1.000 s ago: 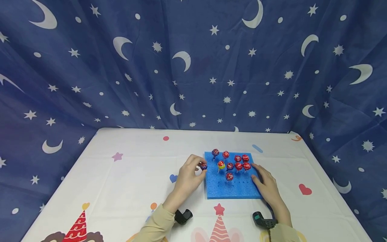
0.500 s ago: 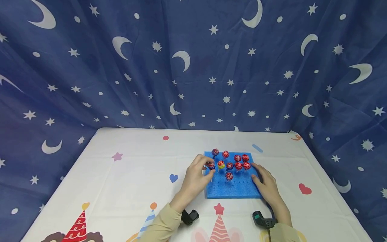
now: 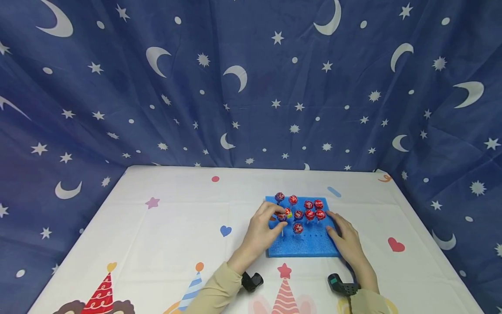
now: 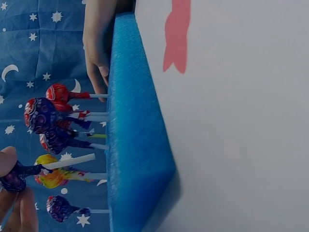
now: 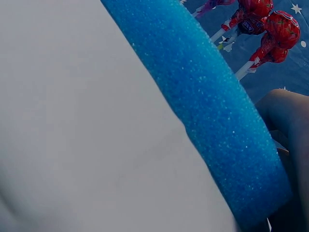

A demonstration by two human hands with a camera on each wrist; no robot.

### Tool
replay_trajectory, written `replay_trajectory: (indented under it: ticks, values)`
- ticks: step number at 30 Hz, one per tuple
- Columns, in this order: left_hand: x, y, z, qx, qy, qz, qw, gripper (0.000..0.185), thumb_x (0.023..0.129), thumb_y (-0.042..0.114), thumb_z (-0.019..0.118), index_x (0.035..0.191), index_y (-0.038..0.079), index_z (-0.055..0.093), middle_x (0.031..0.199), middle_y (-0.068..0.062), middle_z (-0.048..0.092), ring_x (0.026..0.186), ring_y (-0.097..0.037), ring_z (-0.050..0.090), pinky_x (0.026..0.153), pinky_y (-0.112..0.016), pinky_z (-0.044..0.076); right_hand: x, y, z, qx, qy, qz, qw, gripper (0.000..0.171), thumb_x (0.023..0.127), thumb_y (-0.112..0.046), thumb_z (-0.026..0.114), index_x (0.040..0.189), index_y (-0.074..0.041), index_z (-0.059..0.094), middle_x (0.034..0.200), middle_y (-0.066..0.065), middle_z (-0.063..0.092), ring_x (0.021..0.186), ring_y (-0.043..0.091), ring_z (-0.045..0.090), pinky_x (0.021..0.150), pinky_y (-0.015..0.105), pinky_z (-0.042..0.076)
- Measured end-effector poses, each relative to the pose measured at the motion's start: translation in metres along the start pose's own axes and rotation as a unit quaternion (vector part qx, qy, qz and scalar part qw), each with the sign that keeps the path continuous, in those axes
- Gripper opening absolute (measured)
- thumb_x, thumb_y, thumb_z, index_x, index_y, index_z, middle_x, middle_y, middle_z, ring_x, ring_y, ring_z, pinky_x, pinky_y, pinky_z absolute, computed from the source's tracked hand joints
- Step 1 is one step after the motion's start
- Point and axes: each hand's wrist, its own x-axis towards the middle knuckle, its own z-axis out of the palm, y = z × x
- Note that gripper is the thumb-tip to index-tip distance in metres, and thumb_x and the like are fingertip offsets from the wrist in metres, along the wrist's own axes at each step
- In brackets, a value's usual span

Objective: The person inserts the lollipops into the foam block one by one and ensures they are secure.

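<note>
1. Purple-wrapped lollipop (image 3: 281, 216) is pinched in my left hand (image 3: 262, 231) fingers, stick hanging over the foam block (image 3: 310, 244)'s left half.
2. I'd keep the stick upright, lowering it straight into a free hole.
3. My right hand (image 3: 347, 244), fingers relaxed, steadies the block's right edge on the tabletop (image 3: 157, 244).

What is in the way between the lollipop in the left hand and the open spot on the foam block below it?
Nothing visible blocks it. The left hand pinches the lollipop with its stick tip just above bare foam block. The yellow lollipop stands close behind it, and a red lollipop just to its right.
</note>
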Motion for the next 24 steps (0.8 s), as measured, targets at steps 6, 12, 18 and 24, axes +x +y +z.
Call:
replay_trajectory:
  ticks: [6,12,18,24]
  values:
    - [0.000,-0.002,0.005,0.000,-0.007,0.002,1.0000,0.024,0.084,0.008,0.072,0.107,0.010,0.064,0.108,-0.003,0.059,0.092,-0.016,0.061,0.080,-0.027,0.055,0.000,0.002,0.001,0.004,0.002,0.001,1.000,0.051,0.099,-0.029,0.048,0.147,-0.014,0.037,0.154,0.023,0.031,0.143,0.047,0.019,0.109,0.072,0.010]
    - [-0.001,-0.003,0.009,0.001,-0.013,0.002,0.9999,0.026,0.083,0.006,0.073,0.107,0.010,0.064,0.108,-0.003,0.058,0.092,-0.016,0.060,0.081,-0.028,0.055,0.001,0.002,0.001,0.008,0.002,0.003,1.000,0.052,0.099,-0.029,0.048,0.147,-0.014,0.038,0.154,0.023,0.030,0.143,0.047,0.019,0.108,0.073,0.011]
    - [-0.001,-0.004,0.011,-0.001,-0.015,-0.002,0.9999,0.027,0.083,0.007,0.073,0.108,0.010,0.064,0.108,-0.003,0.057,0.093,-0.015,0.061,0.082,-0.027,0.055,0.000,0.003,0.001,0.006,0.004,-0.002,1.000,0.051,0.099,-0.030,0.048,0.146,-0.014,0.038,0.154,0.023,0.031,0.143,0.047,0.020,0.108,0.073,0.011]
    - [-0.001,-0.005,0.013,-0.002,-0.015,0.008,0.9999,0.025,0.084,0.007,0.072,0.107,0.010,0.064,0.107,-0.003,0.057,0.094,-0.015,0.060,0.082,-0.028,0.056,0.000,0.002,0.001,0.008,0.002,0.000,1.000,0.052,0.099,-0.029,0.048,0.147,-0.014,0.038,0.154,0.023,0.031,0.143,0.047,0.019,0.109,0.073,0.011]
